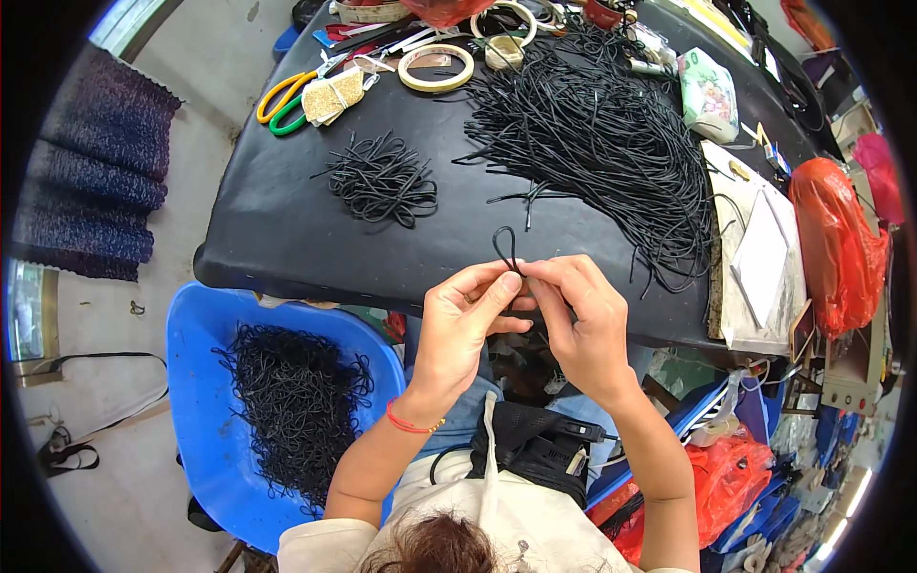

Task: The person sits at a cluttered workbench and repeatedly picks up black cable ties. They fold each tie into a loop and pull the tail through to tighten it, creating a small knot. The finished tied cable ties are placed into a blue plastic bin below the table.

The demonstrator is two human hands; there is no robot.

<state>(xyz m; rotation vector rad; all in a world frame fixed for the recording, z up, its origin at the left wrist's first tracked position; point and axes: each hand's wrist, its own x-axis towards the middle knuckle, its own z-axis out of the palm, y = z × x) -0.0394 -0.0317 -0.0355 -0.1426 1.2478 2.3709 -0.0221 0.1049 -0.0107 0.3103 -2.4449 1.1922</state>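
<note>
Both hands pinched one black cord loop at the near edge of the table.

The left hand [465, 325] and right hand [583, 325] met fingertip to fingertip, each closed on the black cord [504, 246], whose loop stood up and away from the person, its long axis pointing toward the big pile of cords [592, 134] beyond. Neither hand was nearer; the cord sat between them. A smaller bundle [382, 180] lay on the black table [277, 229] to the left, and a blue tub [201, 401] of cords sat below the left forearm.

Black table [287, 239] w/ big cord heap [602, 143], small cord pile [382, 180], scissors [287, 95], tape roll [436, 68].
</note>
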